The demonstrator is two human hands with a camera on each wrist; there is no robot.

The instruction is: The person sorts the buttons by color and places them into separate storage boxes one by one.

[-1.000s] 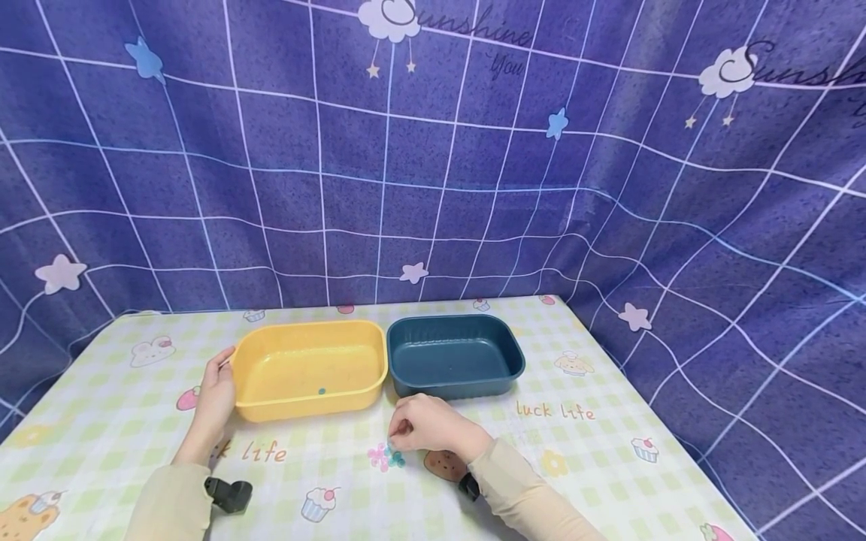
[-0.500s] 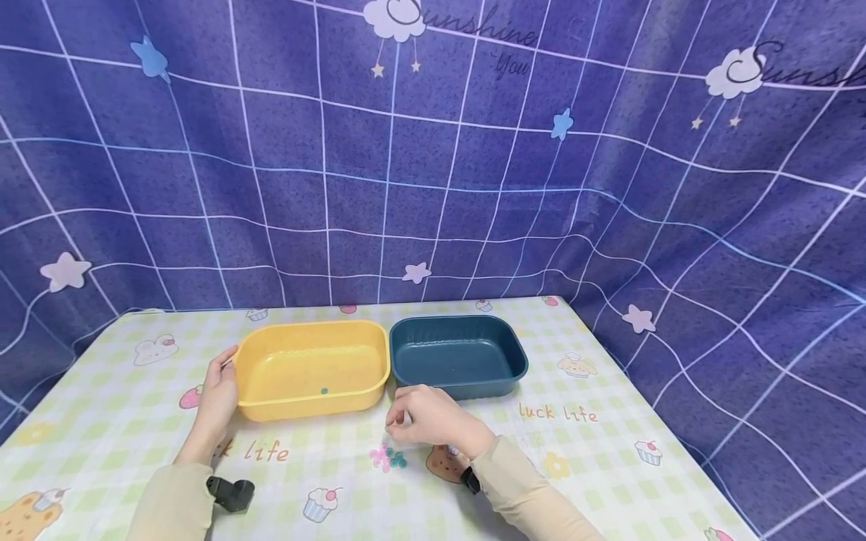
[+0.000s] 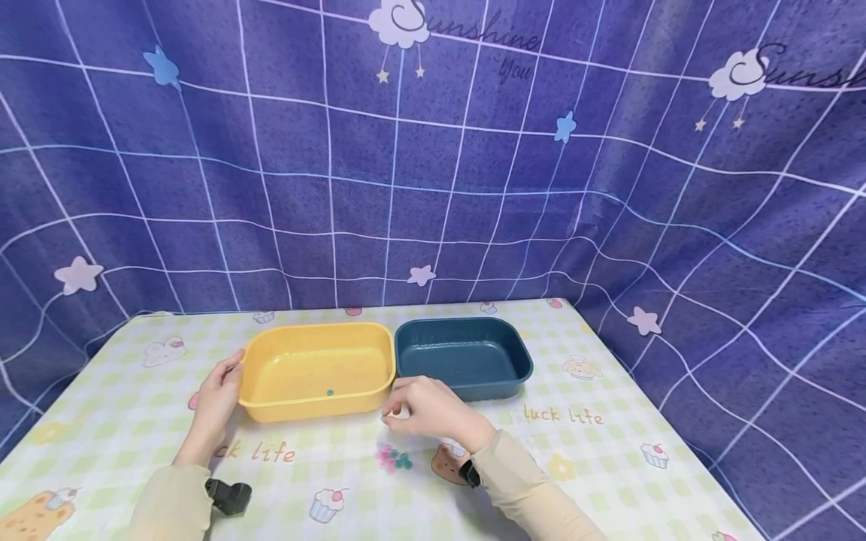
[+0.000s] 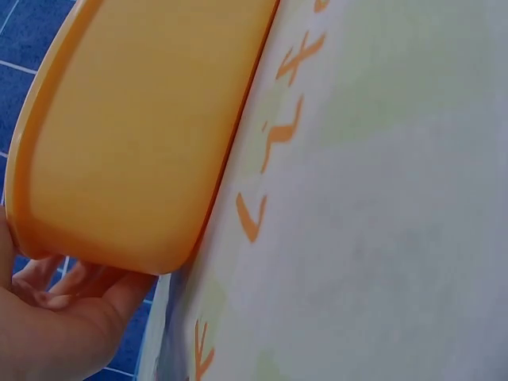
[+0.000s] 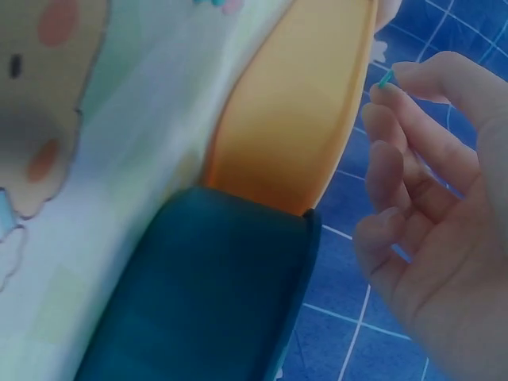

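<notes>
My cloth-covered table (image 3: 372, 505) has two trays sitting end to end near its far edge, long axes running left-right, parallel to that edge. The yellow tray (image 3: 311, 410) is the bigger one, nearer the far left corner; the dark blue tray (image 3: 497, 391) butts up against its right end. My left hand (image 3: 218, 392) has hold of the yellow one's left end, fingers bent against the outer wall. My right hand (image 3: 431, 407) is up just in front of where they meet, grip super narrow. Pink pieces (image 3: 386, 460) and teal pieces (image 3: 404, 461) lie heaped between there and the near edge. One lone teal bit (image 3: 330, 392) sits inside the yellow tray, by its near wall. Pinched between my right thumb and index is a tiny teal piece (image 5: 386, 78), basically a thin slanted sliver seen edge-on; can't tell which end's which.
</notes>
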